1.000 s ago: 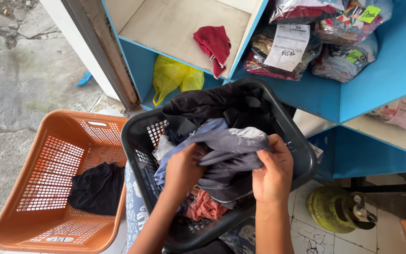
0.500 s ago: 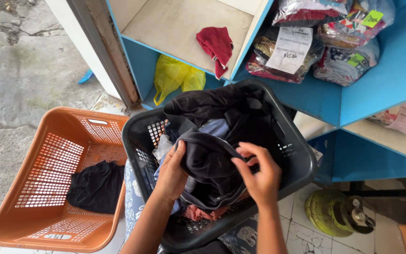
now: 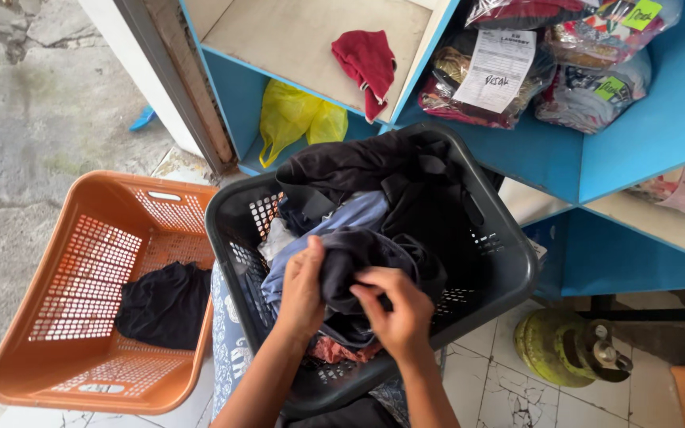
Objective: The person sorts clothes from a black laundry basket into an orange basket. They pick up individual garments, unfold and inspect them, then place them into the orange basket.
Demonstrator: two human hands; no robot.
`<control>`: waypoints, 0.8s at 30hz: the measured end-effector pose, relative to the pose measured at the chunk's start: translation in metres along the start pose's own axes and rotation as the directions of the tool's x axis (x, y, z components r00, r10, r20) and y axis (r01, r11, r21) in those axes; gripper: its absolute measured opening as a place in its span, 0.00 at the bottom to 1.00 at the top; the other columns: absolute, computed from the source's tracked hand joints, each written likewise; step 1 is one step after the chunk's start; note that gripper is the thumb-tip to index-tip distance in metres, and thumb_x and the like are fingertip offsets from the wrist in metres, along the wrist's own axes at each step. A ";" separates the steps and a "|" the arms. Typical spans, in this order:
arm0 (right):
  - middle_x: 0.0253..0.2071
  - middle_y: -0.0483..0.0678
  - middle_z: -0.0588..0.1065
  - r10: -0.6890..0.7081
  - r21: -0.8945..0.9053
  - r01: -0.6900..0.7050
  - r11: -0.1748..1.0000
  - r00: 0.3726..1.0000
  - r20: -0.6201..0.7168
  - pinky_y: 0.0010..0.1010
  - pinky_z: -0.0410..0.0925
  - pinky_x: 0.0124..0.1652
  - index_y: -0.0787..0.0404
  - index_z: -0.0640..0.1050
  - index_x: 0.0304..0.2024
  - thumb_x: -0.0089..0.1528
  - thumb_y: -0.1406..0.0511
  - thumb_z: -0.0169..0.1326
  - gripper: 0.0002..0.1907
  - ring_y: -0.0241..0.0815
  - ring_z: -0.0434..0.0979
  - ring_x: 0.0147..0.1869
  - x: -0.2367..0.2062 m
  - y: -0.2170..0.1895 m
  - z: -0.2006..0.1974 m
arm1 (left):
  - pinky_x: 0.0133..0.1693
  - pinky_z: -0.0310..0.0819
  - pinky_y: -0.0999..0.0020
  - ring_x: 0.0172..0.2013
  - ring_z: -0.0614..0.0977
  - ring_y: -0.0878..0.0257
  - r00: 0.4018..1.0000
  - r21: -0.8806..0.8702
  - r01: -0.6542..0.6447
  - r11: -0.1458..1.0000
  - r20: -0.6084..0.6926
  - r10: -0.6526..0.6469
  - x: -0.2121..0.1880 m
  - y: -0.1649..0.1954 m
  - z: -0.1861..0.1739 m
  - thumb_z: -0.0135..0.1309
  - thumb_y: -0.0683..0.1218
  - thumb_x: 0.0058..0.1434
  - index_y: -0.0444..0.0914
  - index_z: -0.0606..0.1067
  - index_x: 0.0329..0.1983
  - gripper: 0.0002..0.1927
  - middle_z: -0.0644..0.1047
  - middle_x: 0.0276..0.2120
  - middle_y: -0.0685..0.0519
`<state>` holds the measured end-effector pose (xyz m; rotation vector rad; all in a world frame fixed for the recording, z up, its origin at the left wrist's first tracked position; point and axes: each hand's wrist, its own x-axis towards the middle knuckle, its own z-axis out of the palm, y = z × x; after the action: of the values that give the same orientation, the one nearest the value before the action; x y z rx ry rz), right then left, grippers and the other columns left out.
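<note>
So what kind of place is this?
Probably a laundry shop. Both hands, left hand and right hand, sort clothes in a dark basket, and bagged clothes with paper slips fill blue shelves.

Free room and obstacles about the grip. Both hands, left hand and right hand, are closing on a dark garment inside the grey basket, whose walls are hemming the grip on all sides; only the way upward is standing open. Beyond the grip, black clothes are piling against the far rim, and the blue shelf unit is overhanging there. Left of the grip, the orange basket is lying open, holding one black cloth with bare floor around it. Right and below, a green gas cylinder is occupying the tiles.
</note>
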<state>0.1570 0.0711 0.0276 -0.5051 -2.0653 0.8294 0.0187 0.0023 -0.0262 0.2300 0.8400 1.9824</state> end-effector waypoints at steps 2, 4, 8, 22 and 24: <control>0.39 0.55 0.80 0.052 -0.087 -0.045 0.995 0.995 0.079 0.34 0.74 0.38 0.66 0.79 0.43 0.62 0.70 0.56 0.07 0.53 0.83 0.40 -0.007 0.009 0.011 | 0.33 0.72 0.75 0.29 0.77 0.71 1.000 0.020 -0.008 1.000 0.012 0.008 -0.001 -0.004 0.001 0.46 0.57 0.73 0.33 0.78 0.40 0.22 0.80 0.31 0.56; 0.37 0.57 0.80 0.143 -0.221 -0.101 0.970 0.973 0.182 0.38 0.73 0.39 0.68 0.79 0.39 0.60 0.71 0.55 0.06 0.58 0.81 0.41 -0.009 0.025 0.022 | 0.36 0.73 0.75 0.31 0.78 0.72 1.000 0.013 0.002 1.000 0.031 -0.002 -0.003 -0.008 0.002 0.46 0.55 0.73 0.33 0.77 0.40 0.21 0.80 0.32 0.56; 0.32 0.59 0.80 0.283 -0.260 -0.211 0.942 0.918 0.278 0.41 0.72 0.38 0.67 0.80 0.34 0.55 0.71 0.59 0.05 0.60 0.81 0.39 -0.013 0.051 0.025 | 0.39 0.71 0.75 0.34 0.76 0.71 0.985 0.055 0.019 0.998 0.171 -0.028 -0.006 -0.009 0.001 0.47 0.54 0.77 0.31 0.78 0.42 0.21 0.79 0.35 0.56; 0.48 0.47 0.79 0.317 0.156 -0.307 0.939 0.948 -0.040 0.29 0.70 0.54 0.69 0.78 0.51 0.61 0.71 0.50 0.16 0.38 0.78 0.53 0.045 0.059 -0.056 | 0.32 0.72 0.63 0.28 0.76 0.58 0.966 0.929 -0.255 0.268 0.231 0.119 0.019 0.025 0.003 0.75 0.49 0.45 0.35 0.77 0.32 0.20 0.75 0.26 0.52; 0.39 0.50 0.76 0.472 0.195 -0.444 0.874 0.871 -0.134 0.27 0.67 0.46 0.71 0.80 0.45 0.71 0.68 0.53 0.10 0.36 0.73 0.43 0.059 0.073 -0.093 | 0.28 0.73 0.64 0.26 0.78 0.61 0.903 0.911 -0.362 0.197 0.290 0.318 0.030 0.046 0.010 0.71 0.46 0.48 0.37 0.75 0.27 0.15 0.74 0.25 0.52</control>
<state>0.2032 0.1934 0.0484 -0.9706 -1.7159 1.1692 -0.0246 0.0164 0.0056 1.2785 2.0744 1.5154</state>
